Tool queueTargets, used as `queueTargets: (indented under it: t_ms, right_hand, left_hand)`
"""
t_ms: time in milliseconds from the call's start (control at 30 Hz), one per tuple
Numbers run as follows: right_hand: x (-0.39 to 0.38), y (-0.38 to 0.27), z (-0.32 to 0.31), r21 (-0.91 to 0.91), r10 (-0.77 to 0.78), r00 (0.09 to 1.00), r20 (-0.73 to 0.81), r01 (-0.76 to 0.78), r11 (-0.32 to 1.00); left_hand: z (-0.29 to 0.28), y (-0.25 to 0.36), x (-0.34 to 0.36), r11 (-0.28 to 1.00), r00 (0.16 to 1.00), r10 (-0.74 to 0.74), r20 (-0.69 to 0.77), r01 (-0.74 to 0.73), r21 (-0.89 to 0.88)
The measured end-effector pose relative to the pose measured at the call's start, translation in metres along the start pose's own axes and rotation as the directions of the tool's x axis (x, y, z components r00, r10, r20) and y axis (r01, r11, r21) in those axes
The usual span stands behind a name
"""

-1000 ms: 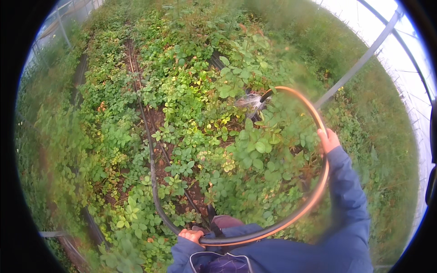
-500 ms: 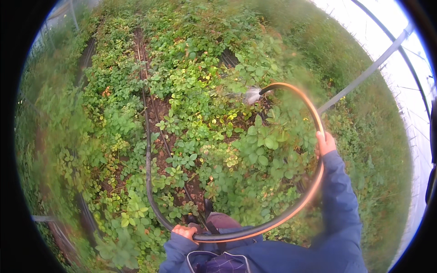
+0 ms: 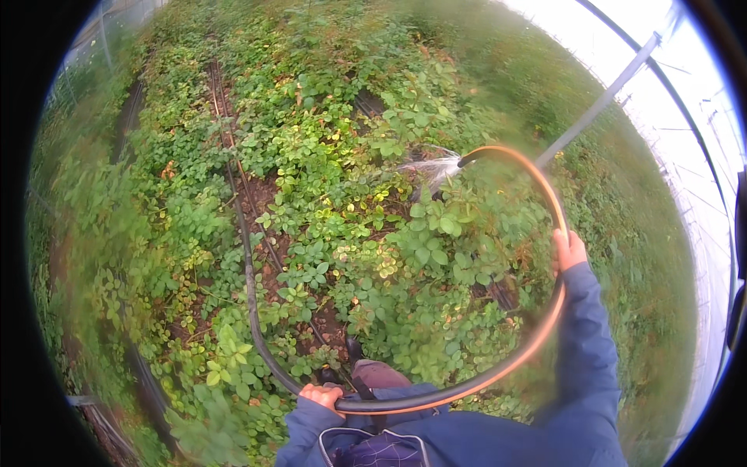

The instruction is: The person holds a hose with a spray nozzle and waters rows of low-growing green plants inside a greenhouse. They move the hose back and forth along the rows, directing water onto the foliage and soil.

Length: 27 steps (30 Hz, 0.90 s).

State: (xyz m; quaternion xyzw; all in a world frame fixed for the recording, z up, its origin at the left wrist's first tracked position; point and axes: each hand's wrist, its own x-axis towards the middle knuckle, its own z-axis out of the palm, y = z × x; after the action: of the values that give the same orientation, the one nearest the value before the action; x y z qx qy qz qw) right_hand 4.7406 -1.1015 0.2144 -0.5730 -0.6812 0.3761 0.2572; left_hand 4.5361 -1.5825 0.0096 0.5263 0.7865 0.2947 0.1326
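Observation:
A black hose with an orange stripe (image 3: 523,354) makes a wide loop in front of my body. My right hand (image 3: 569,249), out at the right, is closed around it where the loop climbs. Beyond that hand the hose arches to the left, and water (image 3: 436,165) sprays from its dark end onto leafy plants (image 3: 436,233). Close to my waist my left hand (image 3: 321,395) grips the same hose, its fingers wrapped over it. From there the hose runs forward along the soil path (image 3: 268,210) on the left.
Dense low green plants (image 3: 187,226), some with yellowed leaves, grow on both sides of the path. Dark pipes (image 3: 146,381) lie between rows at left. A grey metal pole (image 3: 599,101) slants at the right before white sheeting (image 3: 700,156). My boot (image 3: 354,349) stands on the path.
The hose end and my right hand have shifted slightly right in the view. The water now fans out wider. Both hands keep their hold.

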Motion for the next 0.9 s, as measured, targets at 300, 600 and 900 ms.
queueTargets:
  t_ms: [300, 600, 900]
  right_hand:
    - [-0.095, 0.012, -0.072, -0.016, 0.070, 0.984, -0.162, -0.074, 0.997]
    - [-0.180, 0.064, -0.146, 0.020, 0.180, 0.944, -0.276, -0.182, 0.983]
    - [-0.159, 0.120, -0.192, -0.046, 0.266, 0.925, -0.270, -0.288, 0.956]
  left_hand:
    - [0.009, 0.005, -0.031, 0.984, 0.990, 0.142, 0.002, -0.141, -0.108]
    - [0.017, 0.021, -0.045, 0.969, 0.931, 0.246, 0.269, -0.233, -0.078]
    - [0.033, 0.060, -0.030, 0.974, 0.888, 0.226, 0.401, -0.202, -0.101]
